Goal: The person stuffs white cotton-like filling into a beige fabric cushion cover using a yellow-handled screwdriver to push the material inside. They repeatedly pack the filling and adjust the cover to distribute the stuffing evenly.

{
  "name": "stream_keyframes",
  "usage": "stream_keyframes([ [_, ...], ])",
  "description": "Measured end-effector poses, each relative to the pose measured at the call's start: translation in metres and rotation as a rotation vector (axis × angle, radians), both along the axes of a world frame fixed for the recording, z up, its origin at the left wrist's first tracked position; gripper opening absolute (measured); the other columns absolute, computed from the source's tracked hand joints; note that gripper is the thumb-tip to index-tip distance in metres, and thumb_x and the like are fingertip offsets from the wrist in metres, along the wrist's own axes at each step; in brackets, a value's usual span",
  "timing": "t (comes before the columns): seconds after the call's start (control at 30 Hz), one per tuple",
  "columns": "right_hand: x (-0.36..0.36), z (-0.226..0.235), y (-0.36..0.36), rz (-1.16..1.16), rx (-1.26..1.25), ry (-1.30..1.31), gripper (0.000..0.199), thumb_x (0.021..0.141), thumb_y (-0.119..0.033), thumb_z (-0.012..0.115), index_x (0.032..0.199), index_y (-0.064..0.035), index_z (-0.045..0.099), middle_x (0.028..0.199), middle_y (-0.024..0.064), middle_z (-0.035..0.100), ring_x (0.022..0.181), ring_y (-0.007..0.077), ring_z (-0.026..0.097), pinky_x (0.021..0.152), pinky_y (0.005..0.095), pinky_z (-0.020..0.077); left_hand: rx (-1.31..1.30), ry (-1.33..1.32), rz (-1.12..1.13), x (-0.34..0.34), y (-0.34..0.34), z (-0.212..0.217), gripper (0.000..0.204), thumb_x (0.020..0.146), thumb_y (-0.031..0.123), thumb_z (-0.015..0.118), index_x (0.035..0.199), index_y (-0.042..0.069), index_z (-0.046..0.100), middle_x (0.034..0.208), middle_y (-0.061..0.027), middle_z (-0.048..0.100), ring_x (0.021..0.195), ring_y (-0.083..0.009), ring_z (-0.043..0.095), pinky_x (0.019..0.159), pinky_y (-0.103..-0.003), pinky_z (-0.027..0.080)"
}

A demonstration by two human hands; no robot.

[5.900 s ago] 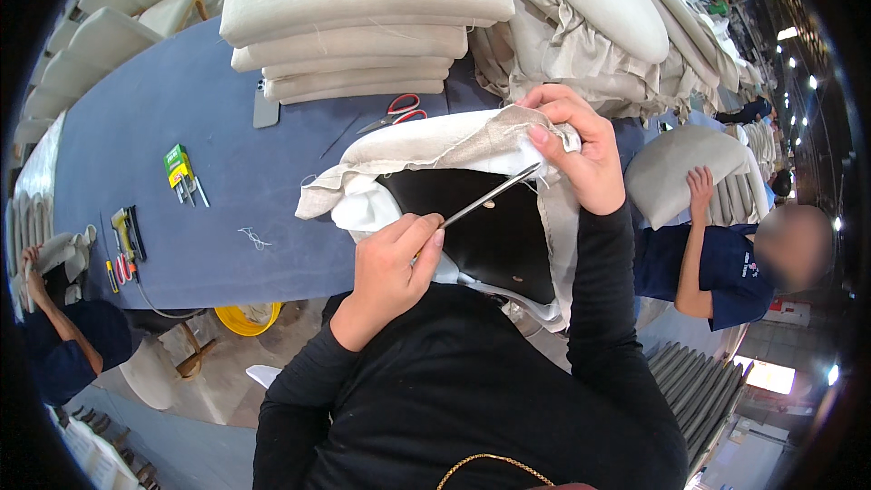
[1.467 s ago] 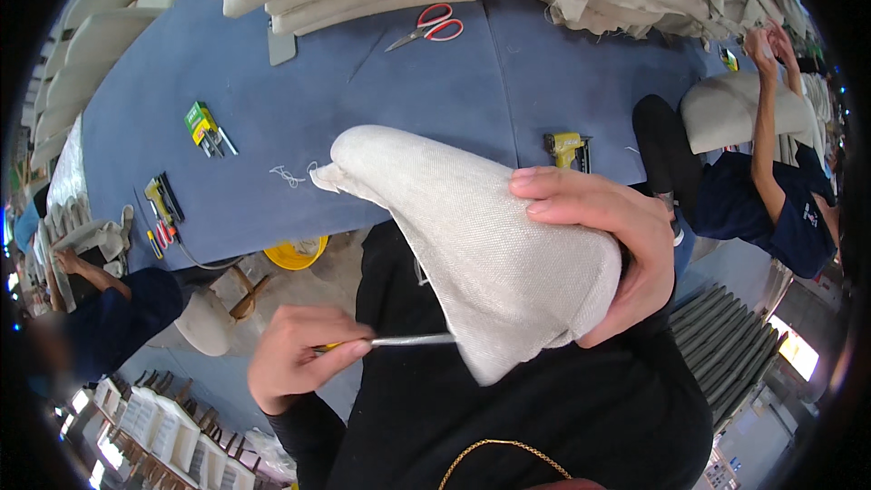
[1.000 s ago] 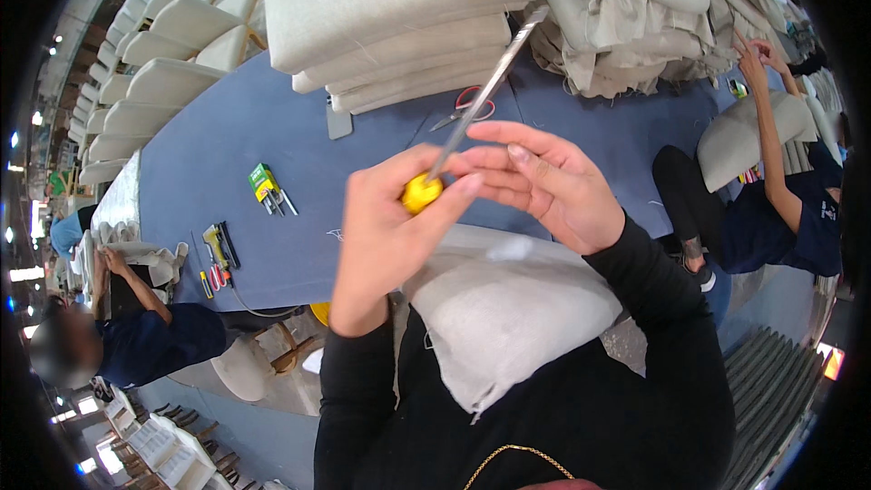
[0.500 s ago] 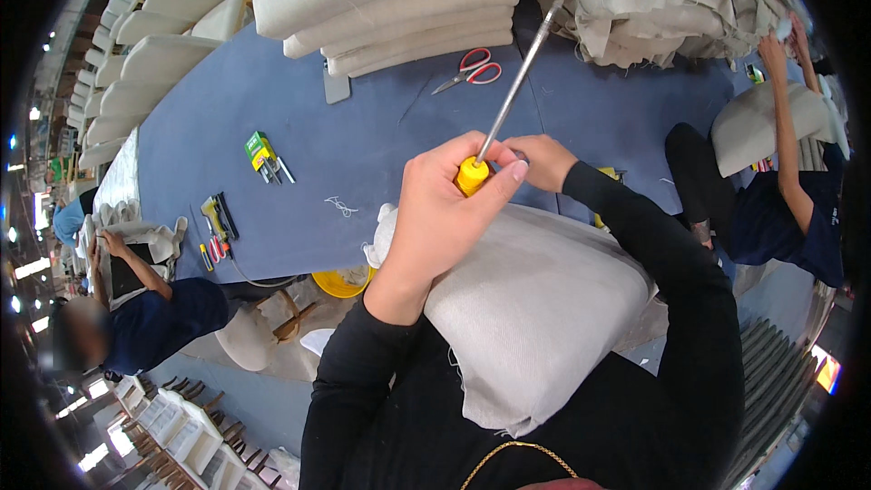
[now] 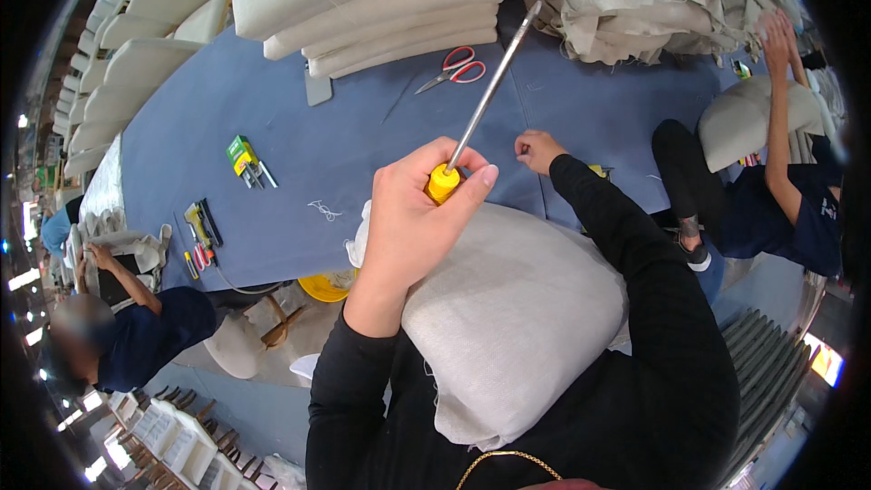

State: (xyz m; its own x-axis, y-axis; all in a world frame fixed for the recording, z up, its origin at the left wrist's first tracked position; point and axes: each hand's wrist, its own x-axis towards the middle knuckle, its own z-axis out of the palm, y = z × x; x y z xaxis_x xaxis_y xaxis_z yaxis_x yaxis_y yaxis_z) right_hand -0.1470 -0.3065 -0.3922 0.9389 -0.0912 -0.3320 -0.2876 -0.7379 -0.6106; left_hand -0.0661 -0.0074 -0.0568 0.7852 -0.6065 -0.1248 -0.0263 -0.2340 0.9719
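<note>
Head view, centre frame: left hand (image 5: 413,218) clenched round the yellow handle of a long metal rod tool (image 5: 485,95), shaft pointing up-right toward the upper middle of the frame. Half a sec ago the right hand was at the handle too; now the right hand (image 5: 537,150) has let go and sits further out over the blue table (image 5: 363,136), fingers (image 5: 524,143) curled loosely, pinching sth too small to tell. Judging from that, tool is now left-hand only, right freed up.

Grey fabric cushion (image 5: 508,318) lies lower centre against the person's chest, under the left wrist, same spot as before.

Upper centre: red scissors (image 5: 451,70) on the table. Co-worker at right edge w/ another cushion.
</note>
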Motion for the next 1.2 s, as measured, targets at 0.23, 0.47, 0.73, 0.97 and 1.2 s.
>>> stream_keyframes([
  [0.23,-0.051,-0.022,-0.041,-0.017,-0.316,0.157,0.031,0.086,-0.017,0.083,0.114,-0.0119,0.074,0.104,0.0087,0.073,0.109,0.0282,0.070,0.094,0.0406,0.0555,-0.062,-0.024,-0.141,0.001,-0.022,0.007,0.016,0.093,0.015,0.080,0.092,0.002,0.071,0.066,0.0004,0.058,0.063,-0.0059,0.049,0.059,-0.025,0.040],
  [0.47,0.012,0.177,0.019,-0.540,1.169,-0.124,0.044,0.114,-0.031,0.054,0.139,0.0040,0.063,0.131,0.0144,0.072,0.122,0.0206,0.070,0.104,0.0351,0.0572,-0.018,-0.039,-0.135,0.004,-0.019,0.013,0.017,0.094,0.015,0.082,0.097,0.001,0.072,0.071,0.0056,0.055,0.067,-0.0032,0.046,0.060,-0.023,0.036],
  [0.73,-0.013,0.341,0.099,-0.496,1.171,-0.363,0.048,0.115,-0.033,0.053,0.145,0.0027,0.058,0.138,0.0147,0.069,0.128,0.0209,0.066,0.110,0.0372,0.0532,-0.031,-0.245,-0.048,0.002,-0.027,0.027,0.022,0.093,0.019,0.080,0.104,0.002,0.073,0.070,-0.0094,0.066,0.059,-0.0185,0.061,0.061,-0.031,0.048],
  [0.97,-0.021,0.330,0.111,-0.374,0.861,-0.450,0.036,0.110,-0.024,0.064,0.134,0.0027,0.068,0.111,0.0100,0.074,0.094,0.0139,0.071,0.084,0.0289,0.0579,-0.062,-0.215,-0.072,0.011,-0.023,0.024,0.018,0.097,0.018,0.073,0.098,0.000,0.071,0.069,-0.0129,0.065,0.058,-0.0221,0.062,0.060,-0.035,0.048],
  [1.2,-0.017,0.299,0.091,-0.822,1.145,-0.666,0.020,0.105,-0.009,0.067,0.121,0.0014,0.072,0.094,0.0049,0.070,0.073,0.0092,0.060,0.062,0.0250,0.0472,-0.182,0.024,-0.268,0.013,-0.013,0.011,0.015,0.099,0.012,0.071,0.095,0.000,0.065,0.068,0.0043,0.051,0.066,-0.0055,0.042,0.057,-0.027,0.036],
])
